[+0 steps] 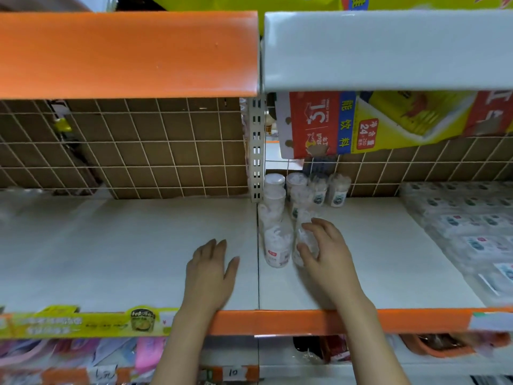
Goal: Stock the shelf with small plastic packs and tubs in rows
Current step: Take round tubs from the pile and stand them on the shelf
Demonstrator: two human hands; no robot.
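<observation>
Right hand (323,251) gripping a clear tub (305,243), apparently, left hand (212,269) flat on shelf (111,245), wrapped packs (466,229) rightward

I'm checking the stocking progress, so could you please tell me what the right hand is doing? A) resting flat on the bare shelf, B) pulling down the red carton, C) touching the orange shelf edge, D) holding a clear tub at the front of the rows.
D: the right hand curls its fingers round the front clear tub, beside another tub.

White shop shelf (125,245) with orange front edge (277,320), wire grid back (138,145) over brown cardboard, slotted metal upright (256,151), orange upper shelf lip (127,54)
</observation>
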